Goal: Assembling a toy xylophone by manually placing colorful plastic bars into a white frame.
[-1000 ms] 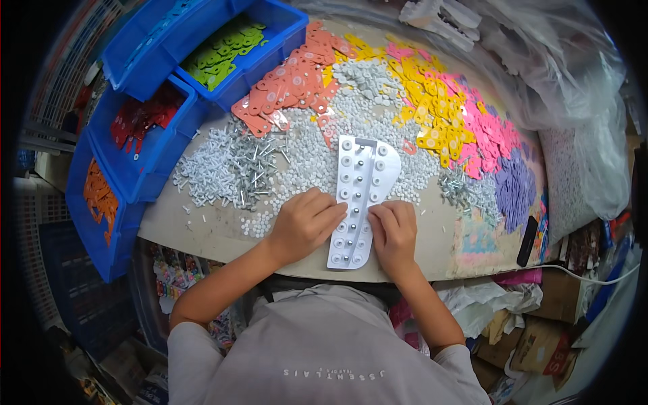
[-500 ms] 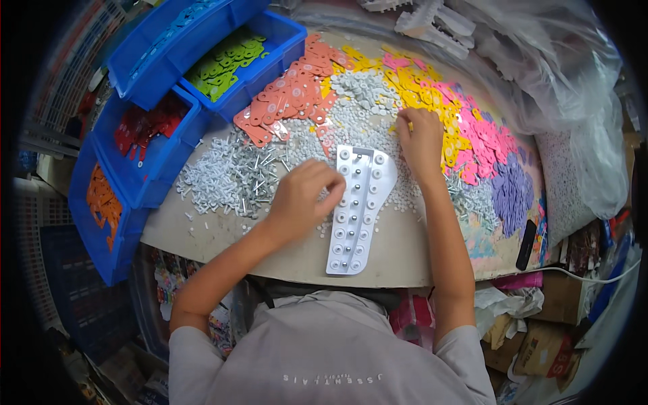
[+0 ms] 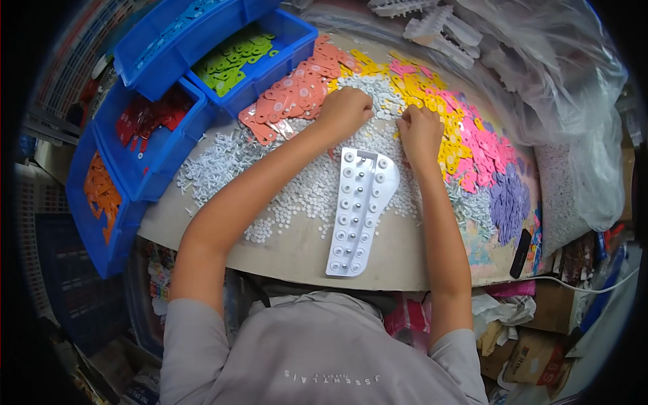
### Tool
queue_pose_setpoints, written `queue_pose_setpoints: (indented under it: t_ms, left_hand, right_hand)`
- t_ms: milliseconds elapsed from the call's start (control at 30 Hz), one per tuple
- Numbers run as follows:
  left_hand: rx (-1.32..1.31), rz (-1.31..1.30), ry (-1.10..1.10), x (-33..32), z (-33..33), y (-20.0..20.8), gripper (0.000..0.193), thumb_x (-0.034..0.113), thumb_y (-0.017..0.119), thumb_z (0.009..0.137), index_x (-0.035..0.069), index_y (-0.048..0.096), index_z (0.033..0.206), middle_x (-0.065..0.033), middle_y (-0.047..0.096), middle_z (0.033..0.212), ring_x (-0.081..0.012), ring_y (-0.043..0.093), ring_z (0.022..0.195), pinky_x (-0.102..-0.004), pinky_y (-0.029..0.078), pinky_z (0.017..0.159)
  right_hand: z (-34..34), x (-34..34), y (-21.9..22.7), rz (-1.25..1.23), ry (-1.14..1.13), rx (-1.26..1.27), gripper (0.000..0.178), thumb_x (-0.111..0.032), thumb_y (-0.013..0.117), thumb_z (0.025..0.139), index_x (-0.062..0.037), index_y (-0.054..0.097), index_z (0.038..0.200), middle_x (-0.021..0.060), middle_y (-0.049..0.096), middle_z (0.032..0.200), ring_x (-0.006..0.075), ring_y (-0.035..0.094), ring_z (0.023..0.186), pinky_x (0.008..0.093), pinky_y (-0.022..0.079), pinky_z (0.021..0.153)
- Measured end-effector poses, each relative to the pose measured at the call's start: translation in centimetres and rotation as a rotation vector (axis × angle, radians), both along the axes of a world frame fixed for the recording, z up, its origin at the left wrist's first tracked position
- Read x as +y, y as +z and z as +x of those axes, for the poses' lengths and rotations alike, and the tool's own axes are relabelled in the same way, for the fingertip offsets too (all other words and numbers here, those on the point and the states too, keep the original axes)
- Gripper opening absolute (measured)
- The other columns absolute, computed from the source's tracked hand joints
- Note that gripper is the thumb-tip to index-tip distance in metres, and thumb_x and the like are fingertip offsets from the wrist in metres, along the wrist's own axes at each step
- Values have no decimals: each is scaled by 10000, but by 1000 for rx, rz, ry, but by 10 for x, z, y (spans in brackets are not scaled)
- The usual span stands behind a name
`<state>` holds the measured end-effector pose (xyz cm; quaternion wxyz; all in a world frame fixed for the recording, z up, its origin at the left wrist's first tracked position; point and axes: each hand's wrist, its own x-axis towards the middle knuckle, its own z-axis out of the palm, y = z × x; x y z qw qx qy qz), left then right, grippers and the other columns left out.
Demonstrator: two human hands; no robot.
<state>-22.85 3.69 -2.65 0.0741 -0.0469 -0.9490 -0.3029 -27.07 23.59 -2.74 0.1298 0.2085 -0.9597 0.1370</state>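
Note:
A white plastic jig (image 3: 352,210) lies on the table in front of me, with small white rings along both sides and metal pins down its middle channel. Beyond it, my left hand (image 3: 345,112) reaches over a heap of small pale washers (image 3: 381,94), fingers curled together at its near left side. My right hand (image 3: 422,129) is bent down on the right of the same heap, beside yellow flat tabs (image 3: 449,128), its fingertips pressed together. Whatever either hand pinches is too small or hidden to make out.
Blue bins (image 3: 162,152) at the left hold red, orange, green and blue pieces. Coral tabs (image 3: 290,94) and white and metal pins (image 3: 216,162) lie on the left; pink (image 3: 486,145) and purple tabs (image 3: 509,202) on the right. A clear plastic bag (image 3: 574,182) stands at the right edge.
My left hand has gone from beside the jig's left edge, away from me and rightward, to the washer heap. My right hand stays at nearly the same spot.

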Motion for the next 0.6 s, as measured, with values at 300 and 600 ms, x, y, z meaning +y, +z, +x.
queue_pose_setpoints:
  t_ms: [300,600]
  left_hand:
    - [219,47,-34,3,22,-6,134,148,685,888,24,636,906,-101,696,894,-281,658,918,-422,522,805]
    - [-90,555,-159,10,188,43,124,116,703,906,35,713,1000,-119,685,861,-296,667,815,-390,519,730]
  right_hand:
    - [52,10,24,-423,106,-96,126,-93,716,856,-39,673,961,92,695,925,258,629,893,370,458,780]
    - [192,54,51,-581,268,-571,88,-58,704,870,-28,679,949,63,675,946,199,599,936,303,434,839]
